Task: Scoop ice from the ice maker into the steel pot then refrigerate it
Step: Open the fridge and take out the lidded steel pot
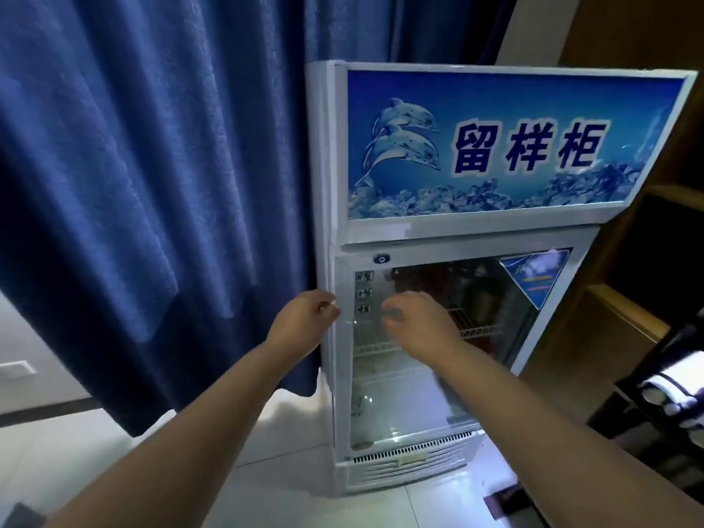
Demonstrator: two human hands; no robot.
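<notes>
- Far left: blue curtain (152, 184) hangs just beside display fridge (457, 232).
- left grip (304, 322) at left edge of glass door (419, 394), fingers curled round that edge. Likely there to swing door; hinge seemingly on right.
- right grip (415, 322) just before glass, fingers loosely bent, holding nothing. Probably ready to help or steady.
- No steel pot in view. Cannot tell if it stands behind glass, where wire shelves (480, 331) carry dark blurred items.
- No ice maker identifiable.
- Right: wooden shelving (628, 329).
</notes>
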